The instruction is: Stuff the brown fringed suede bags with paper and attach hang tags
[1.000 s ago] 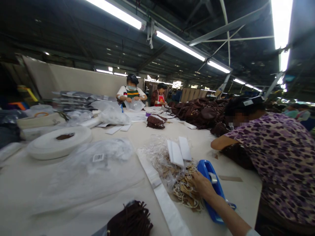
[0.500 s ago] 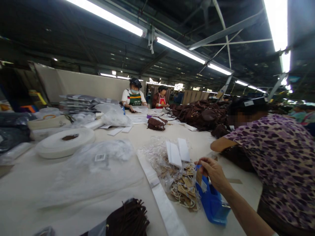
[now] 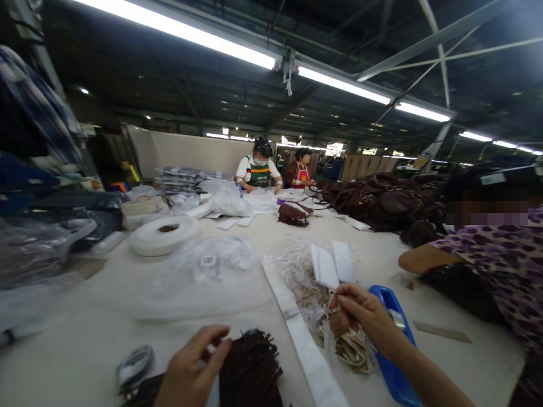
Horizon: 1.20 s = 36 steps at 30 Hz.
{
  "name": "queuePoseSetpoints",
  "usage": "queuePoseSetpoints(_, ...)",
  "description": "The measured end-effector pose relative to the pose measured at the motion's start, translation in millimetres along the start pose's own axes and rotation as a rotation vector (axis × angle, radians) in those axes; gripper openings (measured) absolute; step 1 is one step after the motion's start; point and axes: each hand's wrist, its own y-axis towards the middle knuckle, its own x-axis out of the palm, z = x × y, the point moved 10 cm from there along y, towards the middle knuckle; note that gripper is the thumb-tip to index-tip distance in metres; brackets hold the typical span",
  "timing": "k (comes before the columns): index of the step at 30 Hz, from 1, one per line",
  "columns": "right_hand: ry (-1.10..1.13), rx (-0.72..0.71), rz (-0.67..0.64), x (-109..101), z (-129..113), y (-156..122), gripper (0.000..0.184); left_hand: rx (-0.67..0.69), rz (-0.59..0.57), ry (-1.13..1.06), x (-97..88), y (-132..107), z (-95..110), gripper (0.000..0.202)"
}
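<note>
My right hand (image 3: pixel 360 314) pinches the pale cord of a brown paper hang tag (image 3: pixel 337 326), held above a heap of similar tags with cords (image 3: pixel 354 353). Low in the head view, my left hand (image 3: pixel 195 364) is open, its thumb and forefinger curved apart. It hovers beside a dark brown fringed piece (image 3: pixel 250 367), possibly part of a bag; I cannot tell if they touch. Just right of the tag heap stands a blue tape dispenser (image 3: pixel 392 362), partly behind my right forearm.
White card pieces (image 3: pixel 324 265) lie on crumpled clear plastic. A long white strip (image 3: pixel 297 328) crosses the table. Left of it are a clear plastic bag (image 3: pixel 203 288) and a white roll (image 3: pixel 163 234). A co-worker (image 3: pixel 492 237) leans in at right, near piled brown bags (image 3: pixel 382 198).
My left hand has come into view beside the fringed piece. My right hand, with the tag, has moved off the tape dispenser to over the tag heap. The view has turned left.
</note>
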Motion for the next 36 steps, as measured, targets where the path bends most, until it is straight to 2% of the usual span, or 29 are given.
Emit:
queuePoseSetpoints(2,0.014,0.038,-0.09,28,4,-6,0.036,0.02,-0.106,-0.125,41.2,7,33,0.023)
queuePoseSetpoints(4,0.028,0.061,-0.169,55,3,-14,0.036,0.07,-0.219,-0.192,78.5,13,65,0.029)
queuePoseSetpoints(6,0.031,0.063,-0.241,79,0,-23,0.035,0.104,-0.26,-0.215,98.4,18,83,0.021)
queuePoseSetpoints(8,0.047,0.068,-0.288,97,-3,-30,0.035,0.081,-0.272,-0.201,104.4,21,83,0.017)
queuePoseSetpoints(10,0.098,0.089,-0.324,111,-1,-34,0.034,0.02,-0.26,-0.175,98.8,22,74,0.023)
queuePoseSetpoints(13,0.165,0.131,-0.329,123,10,-34,0.034,-0.009,-0.198,-0.166,75.5,23,66,0.021)
queuePoseSetpoints(16,0.212,0.161,-0.245,124,26,-31,0.034,0.015,-0.137,-0.19,49.6,25,68,0.02)
queuePoseSetpoints(18,0.245,0.19,-0.199,125,34,-29,0.033,-0.044,-0.136,-0.235,39.5,28,65,0.022)
queuePoseSetpoints(20,0.24,0.193,-0.181,129,36,-29,0.033,-0.162,-0.162,-0.318,36.3,29,56,0.026)
queuePoseSetpoints(23,0.184,0.112,-0.17,134,23,-28,0.034,-0.298,-0.201,-0.449,37.5,28,45,0.031)
queuePoseSetpoints(28,0.18,0.017,-0.203,150,0,-29,0.041,-0.31,-0.205,-0.527,32.9,25,45,0.034)
queuePoseSetpoints(33,0.279,0.065,-0.364,179,-2,-37,0.035,-0.336,-0.21,-0.565,31.0,18,44,0.034)
queuePoseSetpoints(36,0.314,0.081,-0.397,186,-5,-39,0.031,-0.335,-0.206,-0.571,29.4,15,42,0.033)
